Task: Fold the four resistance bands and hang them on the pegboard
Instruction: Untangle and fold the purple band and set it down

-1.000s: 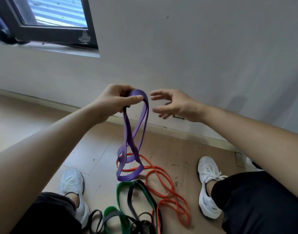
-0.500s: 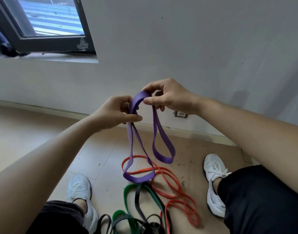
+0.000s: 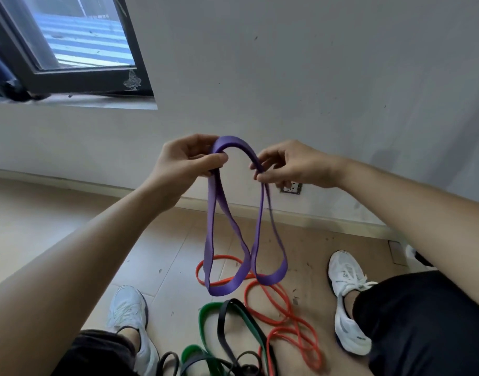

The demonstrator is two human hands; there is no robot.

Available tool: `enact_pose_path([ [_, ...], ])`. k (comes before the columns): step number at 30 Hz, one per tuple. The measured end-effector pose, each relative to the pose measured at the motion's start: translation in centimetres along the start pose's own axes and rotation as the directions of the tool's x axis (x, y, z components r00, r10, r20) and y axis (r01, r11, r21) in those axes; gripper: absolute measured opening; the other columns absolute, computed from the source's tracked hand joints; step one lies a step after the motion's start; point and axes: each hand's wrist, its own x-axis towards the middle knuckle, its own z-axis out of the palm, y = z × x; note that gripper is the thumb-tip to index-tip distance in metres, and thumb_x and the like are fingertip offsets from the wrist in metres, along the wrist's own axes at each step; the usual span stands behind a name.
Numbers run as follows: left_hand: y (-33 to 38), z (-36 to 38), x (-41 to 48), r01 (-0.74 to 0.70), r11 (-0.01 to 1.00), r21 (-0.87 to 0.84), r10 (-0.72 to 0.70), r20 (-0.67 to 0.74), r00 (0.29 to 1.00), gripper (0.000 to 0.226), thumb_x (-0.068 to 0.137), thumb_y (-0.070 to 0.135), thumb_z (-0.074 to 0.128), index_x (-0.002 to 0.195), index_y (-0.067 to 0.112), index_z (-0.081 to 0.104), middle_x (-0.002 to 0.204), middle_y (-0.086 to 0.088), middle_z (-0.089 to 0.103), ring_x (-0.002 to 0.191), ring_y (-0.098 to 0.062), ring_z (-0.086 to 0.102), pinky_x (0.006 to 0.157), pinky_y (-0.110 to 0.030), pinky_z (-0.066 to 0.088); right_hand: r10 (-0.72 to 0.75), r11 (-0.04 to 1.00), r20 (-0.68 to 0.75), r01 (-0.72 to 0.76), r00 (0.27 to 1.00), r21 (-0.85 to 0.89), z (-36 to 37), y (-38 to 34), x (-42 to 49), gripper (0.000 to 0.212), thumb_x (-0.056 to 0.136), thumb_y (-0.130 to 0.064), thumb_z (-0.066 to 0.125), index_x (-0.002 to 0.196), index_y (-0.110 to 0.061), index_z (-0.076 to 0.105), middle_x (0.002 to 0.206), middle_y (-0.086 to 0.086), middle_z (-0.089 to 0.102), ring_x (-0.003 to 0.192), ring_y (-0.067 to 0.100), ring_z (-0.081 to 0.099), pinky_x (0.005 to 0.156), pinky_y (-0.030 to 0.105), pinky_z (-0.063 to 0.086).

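A purple resistance band [image 3: 214, 226] hangs in front of me, arched over at the top with two loops dangling side by side above the floor. My left hand [image 3: 184, 161] pinches its left strands between thumb and fingers. My right hand [image 3: 290, 164] pinches the right strands just below the arch. On the floor below lie an orange band [image 3: 284, 318], a green band [image 3: 205, 316] and a black band [image 3: 223, 329], tangled together between my feet. No pegboard is in view.
I am low over a tan tiled floor [image 3: 56, 226] facing a grey wall [image 3: 314, 77]. A dark-framed window [image 3: 70, 50] sits at the upper left. A wall socket [image 3: 291, 188] is near the skirting. My white shoes [image 3: 347, 299] flank the bands.
My right hand came in and took hold of the purple band, then drew its side out to the right. The band now hangs as two even loops instead of one bunch.
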Motion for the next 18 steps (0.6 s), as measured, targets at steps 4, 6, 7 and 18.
enact_pose_path([
  [4,0.1,1.4,-0.1,-0.032,0.999,0.011,0.031,0.034,0.999,0.032,0.084,0.009,0.079,0.115,0.013,0.071,0.094,0.000,0.077,0.084,-0.014,0.072,0.076,-0.027,0.059,-0.074,0.996,-0.052,0.076,0.996,0.053,1.5,-1.2,0.4,0.028,0.091,-0.022,0.076,0.118,-0.016,0.069,0.094,0.003,0.072,0.071,0.013,0.065,0.060,0.027,0.053],
  [6,0.0,1.7,0.0,-0.032,0.999,0.010,0.032,0.039,0.999,0.030,0.083,0.009,0.080,0.111,0.015,0.072,0.091,0.002,0.077,0.083,-0.011,0.072,0.073,-0.023,0.056,-0.118,0.989,-0.106,0.126,0.987,0.077,1.7,-1.8,0.6,0.034,0.090,-0.021,0.078,0.121,-0.016,0.068,0.097,0.004,0.074,0.070,0.012,0.067,0.057,0.026,0.052],
  [7,0.0,1.8,0.0,-0.031,0.999,0.007,0.031,0.040,0.999,0.029,0.083,0.008,0.080,0.110,0.016,0.072,0.090,0.002,0.077,0.082,-0.011,0.071,0.072,-0.022,0.055,-0.136,0.987,-0.129,0.145,0.982,0.070,1.6,-2.1,0.6,0.035,0.089,-0.021,0.079,0.122,-0.015,0.068,0.098,0.005,0.074,0.069,0.012,0.067,0.056,0.026,0.052],
  [18,-1.2,2.0,-0.8,-0.029,0.988,0.153,0.010,0.124,0.992,0.046,0.084,0.023,0.080,0.126,0.017,0.062,0.111,0.001,0.074,0.098,-0.015,0.073,0.069,-0.021,0.056,-0.212,0.957,-0.267,0.255,0.940,0.138,-0.2,-4.0,0.2,0.028,0.090,-0.012,0.074,0.118,-0.010,0.068,0.086,-0.003,0.071,0.068,0.015,0.068,0.061,0.029,0.056],
])
